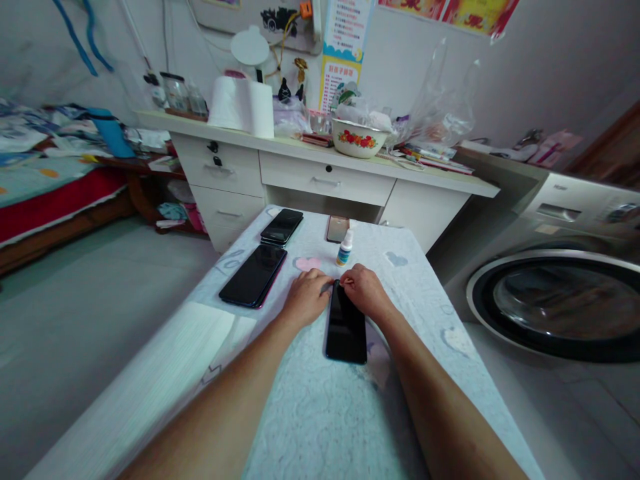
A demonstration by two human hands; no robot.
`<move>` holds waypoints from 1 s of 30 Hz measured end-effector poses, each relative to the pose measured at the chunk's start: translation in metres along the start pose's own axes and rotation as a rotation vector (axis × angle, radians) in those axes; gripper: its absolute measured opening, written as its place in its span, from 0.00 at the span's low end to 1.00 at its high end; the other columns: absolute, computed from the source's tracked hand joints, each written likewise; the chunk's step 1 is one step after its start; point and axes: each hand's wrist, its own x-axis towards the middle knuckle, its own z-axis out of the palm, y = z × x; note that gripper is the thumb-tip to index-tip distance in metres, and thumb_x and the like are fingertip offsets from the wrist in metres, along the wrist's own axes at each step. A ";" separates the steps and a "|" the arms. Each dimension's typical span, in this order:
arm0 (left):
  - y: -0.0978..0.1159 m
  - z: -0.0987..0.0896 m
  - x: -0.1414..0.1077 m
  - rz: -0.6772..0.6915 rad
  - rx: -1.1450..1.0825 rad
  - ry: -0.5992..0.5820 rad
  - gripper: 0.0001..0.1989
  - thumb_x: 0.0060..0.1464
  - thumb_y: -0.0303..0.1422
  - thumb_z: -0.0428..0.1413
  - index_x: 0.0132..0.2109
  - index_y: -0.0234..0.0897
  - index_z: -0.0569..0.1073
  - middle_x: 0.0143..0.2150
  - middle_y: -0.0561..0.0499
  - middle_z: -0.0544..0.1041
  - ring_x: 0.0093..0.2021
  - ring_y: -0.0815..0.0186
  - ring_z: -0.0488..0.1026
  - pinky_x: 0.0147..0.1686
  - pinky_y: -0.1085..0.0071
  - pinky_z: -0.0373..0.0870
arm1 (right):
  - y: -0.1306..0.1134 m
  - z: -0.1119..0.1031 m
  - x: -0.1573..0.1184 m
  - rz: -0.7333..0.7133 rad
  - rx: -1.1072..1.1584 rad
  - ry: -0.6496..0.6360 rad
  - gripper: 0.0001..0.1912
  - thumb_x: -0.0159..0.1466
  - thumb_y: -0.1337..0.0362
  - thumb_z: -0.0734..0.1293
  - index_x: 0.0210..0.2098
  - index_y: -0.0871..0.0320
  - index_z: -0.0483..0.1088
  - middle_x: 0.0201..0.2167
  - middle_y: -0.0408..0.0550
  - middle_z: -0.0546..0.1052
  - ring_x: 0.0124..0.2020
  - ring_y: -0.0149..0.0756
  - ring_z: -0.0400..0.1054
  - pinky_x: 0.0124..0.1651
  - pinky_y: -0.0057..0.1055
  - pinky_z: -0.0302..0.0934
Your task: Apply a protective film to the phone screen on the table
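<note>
A black phone [346, 328] lies screen up on the cloth-covered table, its far end between both hands. My left hand [309, 295] rests at the phone's upper left corner, fingers bent together, with a small dark thing near the fingertips. At the upper right corner is my right hand [365, 288], its fingers pinched over the edge of the screen; what they hold, if anything, is too small to make out. Just beyond the hands stands a small white bottle [345, 251] with a blue and yellow label.
Stacked dark phones [255, 275] and another stack [283, 227] lie at the left. A brownish phone [338, 229] lies beyond the bottle. Behind the table stands a white desk [320, 175] with a flowered bowl [358, 139]; a washing machine [555, 233] is at the right.
</note>
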 end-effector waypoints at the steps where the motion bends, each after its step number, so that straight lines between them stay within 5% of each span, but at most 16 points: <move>1: 0.000 0.000 0.000 0.000 0.000 0.000 0.14 0.54 0.30 0.52 0.48 0.42 0.74 0.48 0.49 0.73 0.50 0.59 0.68 0.52 0.63 0.63 | -0.001 -0.001 -0.001 -0.013 0.007 -0.008 0.10 0.61 0.72 0.62 0.35 0.59 0.76 0.34 0.48 0.73 0.36 0.31 0.67 0.40 0.24 0.56; 15: 0.000 -0.002 -0.001 -0.011 -0.007 -0.016 0.15 0.53 0.30 0.53 0.48 0.42 0.74 0.48 0.48 0.72 0.51 0.60 0.67 0.53 0.63 0.63 | -0.017 -0.011 -0.002 -0.054 -0.056 -0.087 0.12 0.61 0.72 0.60 0.32 0.59 0.76 0.32 0.49 0.73 0.34 0.31 0.66 0.38 0.25 0.54; 30: -0.002 0.000 0.000 0.010 -0.016 0.012 0.15 0.53 0.30 0.53 0.48 0.41 0.75 0.48 0.48 0.73 0.50 0.59 0.68 0.52 0.63 0.64 | -0.020 0.000 -0.027 -0.074 0.085 -0.006 0.10 0.60 0.74 0.61 0.32 0.59 0.74 0.32 0.46 0.70 0.32 0.29 0.64 0.37 0.23 0.55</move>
